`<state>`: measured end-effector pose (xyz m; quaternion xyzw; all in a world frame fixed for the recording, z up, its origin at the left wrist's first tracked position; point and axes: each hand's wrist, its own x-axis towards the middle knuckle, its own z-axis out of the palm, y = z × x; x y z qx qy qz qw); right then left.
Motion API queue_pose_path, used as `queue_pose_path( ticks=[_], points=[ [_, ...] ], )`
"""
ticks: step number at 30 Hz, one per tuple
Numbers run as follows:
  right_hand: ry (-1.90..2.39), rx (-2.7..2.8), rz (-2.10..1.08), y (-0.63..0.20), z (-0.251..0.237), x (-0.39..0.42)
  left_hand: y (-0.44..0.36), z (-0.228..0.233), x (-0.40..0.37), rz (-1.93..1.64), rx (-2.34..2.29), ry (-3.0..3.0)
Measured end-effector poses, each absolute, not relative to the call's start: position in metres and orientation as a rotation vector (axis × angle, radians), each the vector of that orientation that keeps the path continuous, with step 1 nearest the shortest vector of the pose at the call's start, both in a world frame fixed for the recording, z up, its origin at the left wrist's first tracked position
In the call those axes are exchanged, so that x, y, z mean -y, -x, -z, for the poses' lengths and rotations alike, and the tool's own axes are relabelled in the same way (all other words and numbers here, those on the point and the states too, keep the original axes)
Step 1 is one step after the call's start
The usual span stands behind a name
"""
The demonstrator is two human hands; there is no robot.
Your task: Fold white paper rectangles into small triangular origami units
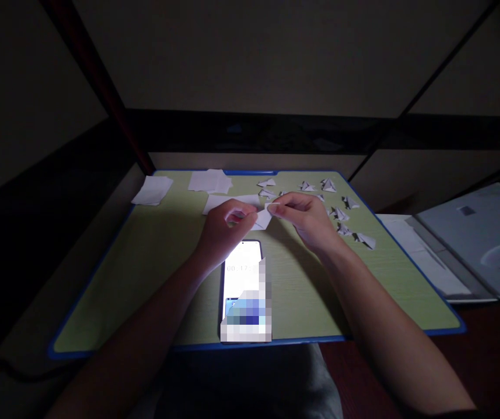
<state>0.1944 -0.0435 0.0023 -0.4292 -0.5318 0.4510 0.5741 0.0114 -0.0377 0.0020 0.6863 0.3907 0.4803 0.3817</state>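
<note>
While our left hand [226, 224] and right hand [304, 218] pinch a small paper piece [262, 219] between them, folded paper planes [341, 215] sit just right of our right hand.

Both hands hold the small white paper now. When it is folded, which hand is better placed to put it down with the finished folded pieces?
Probably the right hand. It pinches the paper piece on the side where the folded pieces lie, on the right part of the green board. The left hand would need to cross over the right hand.
</note>
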Motion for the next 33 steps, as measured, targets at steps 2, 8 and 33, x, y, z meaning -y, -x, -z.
queue_pose_path(
  ticks=[2,8,33],
  points=[
    [1.006,1.241,-1.055,-0.1941,-0.0022,0.0432,-0.0107,-0.0016,0.0377,-1.225,-0.989,-1.762],
    [1.001,1.234,-1.061,-0.1957,-0.001,0.042,-0.0106,-0.002,0.0366,-1.235,-0.994,-1.773],
    [0.981,1.18,-1.032,-0.1954,-0.0026,0.0417,-0.0118,-0.0046,0.0372,-1.203,-0.993,-1.664]
  ],
)
